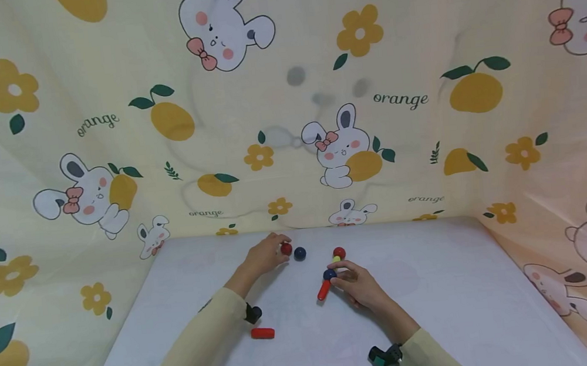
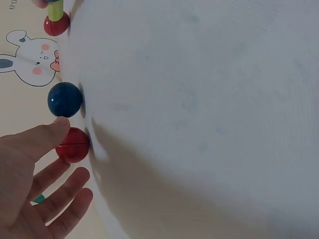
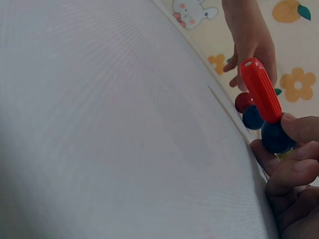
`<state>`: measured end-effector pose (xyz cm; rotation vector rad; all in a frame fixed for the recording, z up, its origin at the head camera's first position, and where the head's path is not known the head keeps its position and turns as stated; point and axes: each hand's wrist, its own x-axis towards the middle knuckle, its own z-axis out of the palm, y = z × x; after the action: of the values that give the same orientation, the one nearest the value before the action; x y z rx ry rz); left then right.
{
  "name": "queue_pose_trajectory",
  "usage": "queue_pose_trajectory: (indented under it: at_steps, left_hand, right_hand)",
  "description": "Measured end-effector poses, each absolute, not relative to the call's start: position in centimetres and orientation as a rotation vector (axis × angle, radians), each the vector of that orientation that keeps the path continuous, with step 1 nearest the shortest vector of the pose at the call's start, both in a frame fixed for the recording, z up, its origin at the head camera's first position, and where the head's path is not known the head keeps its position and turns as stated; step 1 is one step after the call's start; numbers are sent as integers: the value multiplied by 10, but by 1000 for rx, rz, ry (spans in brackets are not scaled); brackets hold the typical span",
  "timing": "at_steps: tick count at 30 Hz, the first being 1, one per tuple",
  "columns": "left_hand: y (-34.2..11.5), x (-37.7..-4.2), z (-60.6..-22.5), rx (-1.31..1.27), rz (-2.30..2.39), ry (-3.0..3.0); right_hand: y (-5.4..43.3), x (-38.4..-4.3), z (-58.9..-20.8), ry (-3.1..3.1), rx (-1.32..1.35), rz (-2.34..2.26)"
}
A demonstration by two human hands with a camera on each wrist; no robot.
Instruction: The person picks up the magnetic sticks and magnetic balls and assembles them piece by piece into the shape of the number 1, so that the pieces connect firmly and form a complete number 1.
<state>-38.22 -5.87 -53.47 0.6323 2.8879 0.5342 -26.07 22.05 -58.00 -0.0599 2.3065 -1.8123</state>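
Tabletop (image 1: 443, 304) bears red ball (image 1: 286, 248), pinched by left hand (image 1: 266, 256).

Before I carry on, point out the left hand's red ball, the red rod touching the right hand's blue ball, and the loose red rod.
Red ball (image 2: 76, 148), left wrist view, exposed middle.
Attached red rod (image 3: 262, 91), right wrist view, middle of its grooved side.
Loose red rod (image 1: 262, 333), head view, mid-length.
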Motion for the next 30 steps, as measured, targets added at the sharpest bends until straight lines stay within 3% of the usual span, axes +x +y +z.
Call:
queue_pose_trajectory:
  at_steps: [30]
  left_hand:
    - [-65, -372, -537, 448, 668, 2862]
  right_hand:
    - [218, -260, -576, 2309, -22, -1805]
